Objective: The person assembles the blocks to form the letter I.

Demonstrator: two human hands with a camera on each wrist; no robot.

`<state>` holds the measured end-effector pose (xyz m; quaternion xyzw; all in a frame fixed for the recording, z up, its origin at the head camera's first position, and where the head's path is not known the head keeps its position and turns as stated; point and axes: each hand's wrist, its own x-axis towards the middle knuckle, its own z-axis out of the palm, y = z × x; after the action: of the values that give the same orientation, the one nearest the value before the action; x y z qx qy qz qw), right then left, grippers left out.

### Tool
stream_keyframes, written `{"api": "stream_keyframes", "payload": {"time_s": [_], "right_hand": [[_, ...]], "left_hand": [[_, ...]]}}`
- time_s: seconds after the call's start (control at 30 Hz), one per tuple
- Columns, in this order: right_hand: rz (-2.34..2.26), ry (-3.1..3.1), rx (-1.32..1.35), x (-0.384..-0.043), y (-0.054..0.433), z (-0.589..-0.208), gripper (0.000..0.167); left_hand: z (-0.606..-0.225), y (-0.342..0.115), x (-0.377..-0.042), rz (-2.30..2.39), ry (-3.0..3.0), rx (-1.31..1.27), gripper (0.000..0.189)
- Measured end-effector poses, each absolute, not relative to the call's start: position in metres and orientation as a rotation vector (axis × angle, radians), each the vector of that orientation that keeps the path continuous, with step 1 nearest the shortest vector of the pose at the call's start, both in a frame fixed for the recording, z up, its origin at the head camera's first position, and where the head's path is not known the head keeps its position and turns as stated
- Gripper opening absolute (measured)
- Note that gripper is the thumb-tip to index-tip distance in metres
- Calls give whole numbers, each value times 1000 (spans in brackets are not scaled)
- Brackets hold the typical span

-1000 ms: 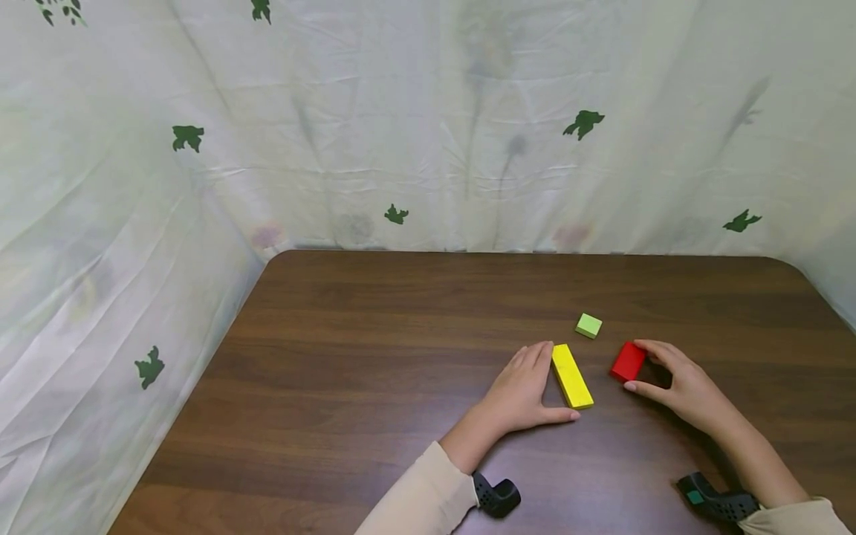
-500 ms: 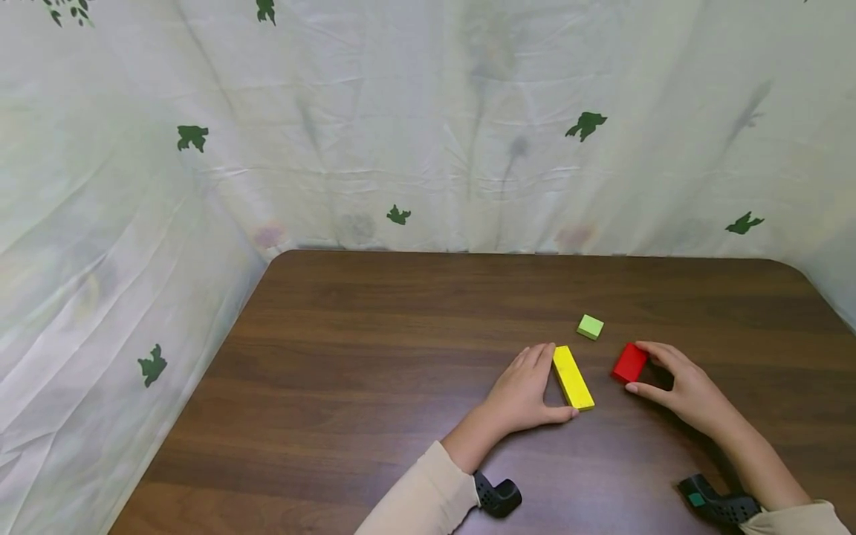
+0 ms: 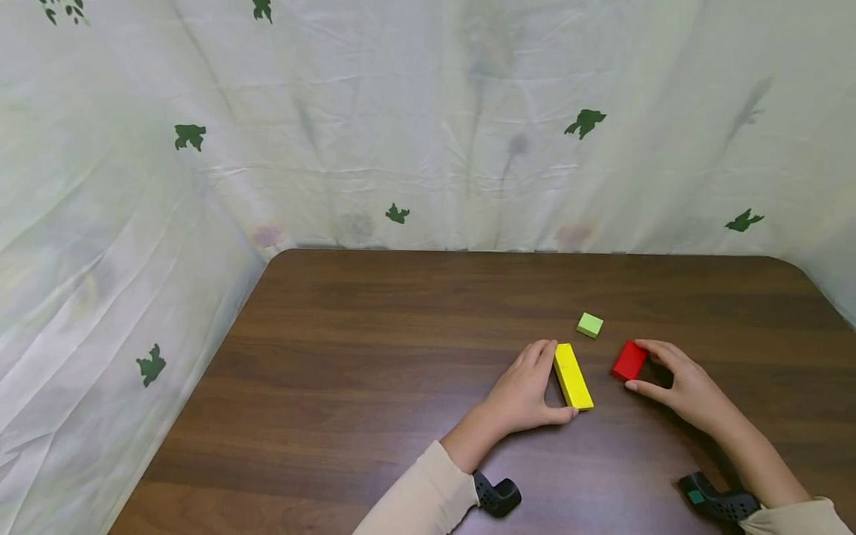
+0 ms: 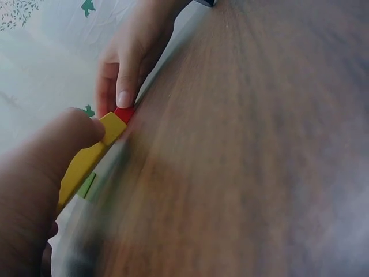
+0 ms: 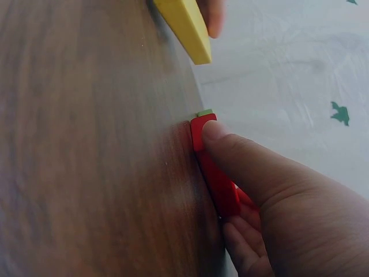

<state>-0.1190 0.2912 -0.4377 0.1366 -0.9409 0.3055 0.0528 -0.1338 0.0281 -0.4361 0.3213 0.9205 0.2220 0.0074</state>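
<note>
A long yellow block [image 3: 573, 377] lies on the brown table in the head view, slanting slightly. My left hand [image 3: 518, 394] holds it from the left, thumb at its near end and fingertips by its far end. The left wrist view shows that thumb pressed on the end of the yellow block [image 4: 86, 164]. To the right, my right hand [image 3: 682, 386] pinches a red block [image 3: 628, 361] between thumb and fingers. In the right wrist view the thumb lies on one end of the red block [image 5: 216, 179], with fingers curled behind the other.
A small light green block [image 3: 589, 325] sits on the table [image 3: 374, 334] beyond and between the two held blocks. Pale cloth [image 3: 428, 126] with green leaf-like shapes hangs behind the table and along its left side. Black devices [image 3: 497, 496] are worn on both wrists.
My left thumb has drawn in against the near end of the yellow block, which has turned very slightly. The right hand and the red block have stayed in place.
</note>
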Motion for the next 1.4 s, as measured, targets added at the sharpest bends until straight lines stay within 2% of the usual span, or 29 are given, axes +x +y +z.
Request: {"api": "stream_keyframes", "payload": {"time_s": [0.73, 1.4], "right_hand": [[957, -2858, 430, -118, 291, -435, 68], [985, -2873, 420, -118, 292, -435, 68]], "left_hand": [[-433, 11, -132, 941, 2902, 1168, 96], [-435, -18, -136, 983, 2836, 1205, 94]]}}
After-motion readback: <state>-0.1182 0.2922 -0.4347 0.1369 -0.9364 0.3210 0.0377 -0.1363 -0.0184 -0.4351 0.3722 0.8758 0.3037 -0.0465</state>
